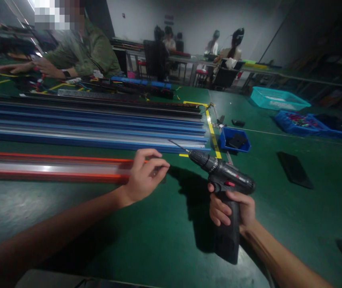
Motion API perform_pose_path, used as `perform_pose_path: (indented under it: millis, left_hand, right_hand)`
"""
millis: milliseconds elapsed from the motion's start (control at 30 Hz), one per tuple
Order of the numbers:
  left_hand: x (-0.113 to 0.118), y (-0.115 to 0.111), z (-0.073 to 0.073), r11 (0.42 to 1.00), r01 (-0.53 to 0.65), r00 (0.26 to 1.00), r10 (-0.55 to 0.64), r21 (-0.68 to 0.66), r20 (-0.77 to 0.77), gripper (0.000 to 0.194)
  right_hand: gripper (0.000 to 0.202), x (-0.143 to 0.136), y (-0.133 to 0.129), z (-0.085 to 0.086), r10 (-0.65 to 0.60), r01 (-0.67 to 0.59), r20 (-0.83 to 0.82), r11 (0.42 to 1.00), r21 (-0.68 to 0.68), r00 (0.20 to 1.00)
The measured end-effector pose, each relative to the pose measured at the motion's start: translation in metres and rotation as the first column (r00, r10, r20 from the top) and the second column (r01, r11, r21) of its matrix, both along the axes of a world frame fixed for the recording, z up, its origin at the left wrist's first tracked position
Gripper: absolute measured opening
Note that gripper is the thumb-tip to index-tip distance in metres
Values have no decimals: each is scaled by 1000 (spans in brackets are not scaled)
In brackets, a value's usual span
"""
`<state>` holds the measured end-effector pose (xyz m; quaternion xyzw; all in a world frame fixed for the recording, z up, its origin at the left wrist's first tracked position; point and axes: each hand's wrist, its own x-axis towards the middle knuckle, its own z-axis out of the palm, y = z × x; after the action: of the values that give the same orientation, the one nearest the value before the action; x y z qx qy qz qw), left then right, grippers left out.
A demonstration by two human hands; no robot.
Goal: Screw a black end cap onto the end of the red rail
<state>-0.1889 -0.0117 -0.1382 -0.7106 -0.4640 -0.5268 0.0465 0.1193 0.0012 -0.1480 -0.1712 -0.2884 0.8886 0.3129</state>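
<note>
The right hand (247, 208) grips a drill (233, 178) by the worktop's (159, 248) near edge; the left hand (143, 178), narrowly curled, contents unclear, overlaps an orange rail (54, 169).

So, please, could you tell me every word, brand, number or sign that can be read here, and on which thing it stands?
No text can be read with certainty.
Drill, side: pale lettering with a red mark, too blurred to read.
Drill collar: small pale marks, too blurred.
Back wall: small dark patches, possibly signs, too small.
</note>
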Motion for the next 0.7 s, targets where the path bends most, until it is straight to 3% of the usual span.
perform_pose_path:
  millis: [100,167,233,400,700]
  left_hand:
    - [-2,0,1,998,-1,951,20,-64,308,3]
    - [1,4,6,980,99,837,12,-173,546,6]
    - [4,7,11,958,182,722,23,-221,692,9]
    - [4,13,12,920,301,590,28,-252,807,11]
    - [-2,22,10,870,414,368,108,-267,923,26]
  right_hand:
    - [33,0,1,-5,4,-4,34,1000,-12,999]
    - [32,1,3,-7,12,-11,56,1000,-11,998]
    - [31,3,5,-9,28,-28,62,1000,-10,998]
    - [33,6,9,-14,71,-71,32,997,-10,997]
    - [37,10,10,-17,83,-82,71,997,-14,994]
